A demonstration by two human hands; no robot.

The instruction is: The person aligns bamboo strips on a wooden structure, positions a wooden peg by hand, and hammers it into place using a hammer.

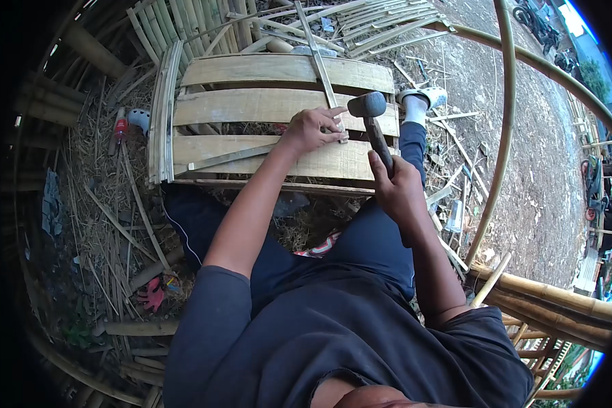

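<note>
1. Two bare hands work over a low platform of pale wooden planks (238, 105) set with gaps between them. The left hand (313, 130) is at a long, narrow, pale strip of split bamboo (322, 68); the right hand (398, 192) has a hammer with a dark grey, blocky head and a brown wooden handle (376, 132).

2. The bamboo strip lies across the planks, its near end by the left fingers and its far end reaching beyond the platform's far edge. It looks light, fairly stiff and springy, likely to split near an end; the best hold is probably flat against the plank, fingers clear of the edge.

3. The hammer seems head-heavy and rigid, its handle best taken low down, away from the head.

4. The left fingers are bent and somewhat spread, touching the strip near its near end; whether they pinch it firmly, or hold something small too, cannot be told.

5. The right hand is wrapped closely around the lower handle, thumb along it, with the head raised beside the left fingertips.

6. One shorter pale bamboo strip (232, 156) lies loose on the nearest plank.
</note>
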